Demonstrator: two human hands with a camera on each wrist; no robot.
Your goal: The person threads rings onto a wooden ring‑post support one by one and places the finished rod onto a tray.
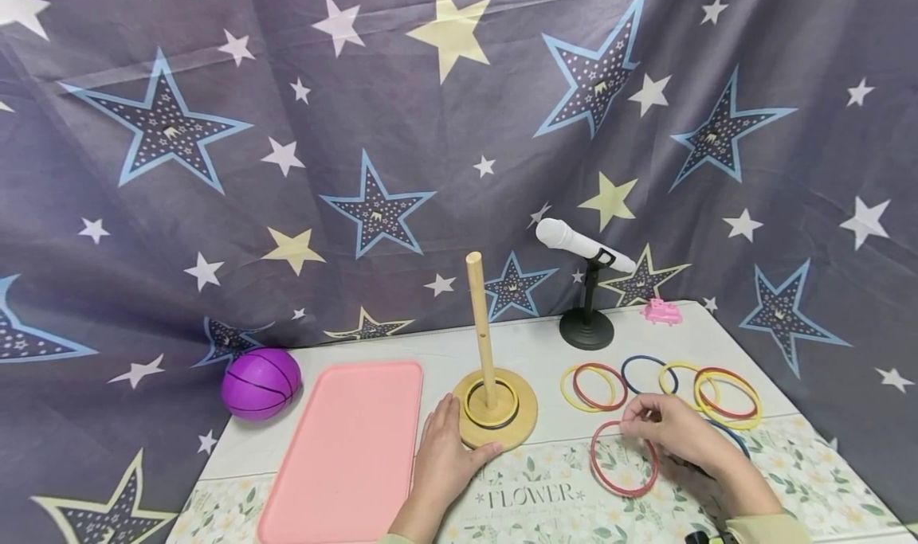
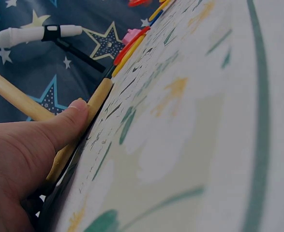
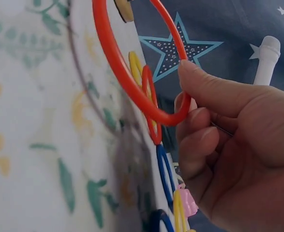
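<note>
A red ring (image 1: 622,458) is pinched by the right hand (image 1: 677,428) near the table (image 1: 803,456) edge; left, the wooden base (image 1: 519,416) is touched by the flat, relaxed left hand (image 1: 445,456).

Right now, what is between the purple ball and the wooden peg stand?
In the head view, a flat pink plastic tray lies on the table between the purple ball and the round wooden peg stand.

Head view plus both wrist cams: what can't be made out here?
- Blue plastic ring, head view: mostly hidden under the right hand.
- Small pink plastic toy, head view: too small to identify.
- Round wooden base, left wrist view: only its edge shows; the left hand covers the rest.
</note>
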